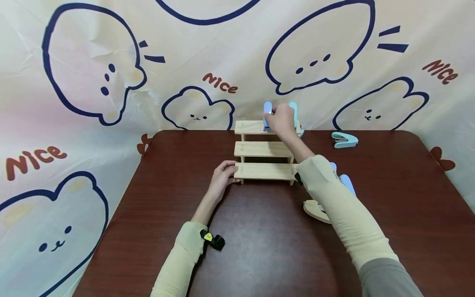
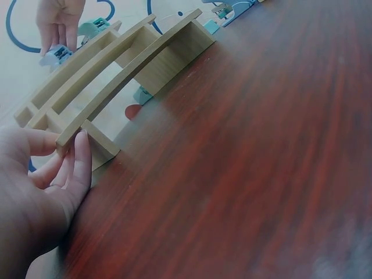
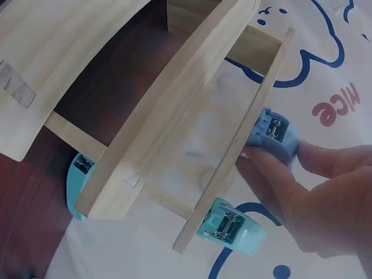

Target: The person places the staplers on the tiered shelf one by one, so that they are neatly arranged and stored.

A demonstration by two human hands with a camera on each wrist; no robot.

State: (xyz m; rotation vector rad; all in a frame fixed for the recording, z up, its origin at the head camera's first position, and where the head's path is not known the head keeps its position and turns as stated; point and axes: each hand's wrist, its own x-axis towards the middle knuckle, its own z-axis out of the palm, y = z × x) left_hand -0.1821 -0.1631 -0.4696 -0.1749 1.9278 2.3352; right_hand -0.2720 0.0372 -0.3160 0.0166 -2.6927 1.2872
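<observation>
A three-step wooden shelf stands at the table's far side. My left hand holds the left end of its lowest step, and the left wrist view shows thumb and fingers around that plank's corner. Up at the top step, my right hand pinches a blue stapler, which stands on end on the plank. Beside it on the same step, a teal stapler also stands upright, partly hidden by the hand in the head view. The two lower steps bear nothing.
Another teal stapler sits by the shelf's right side. Farther right lies a teal stapler. Blue staplers and a cream stapler lie partly hidden by the right sleeve. A printed cloth hangs behind the table.
</observation>
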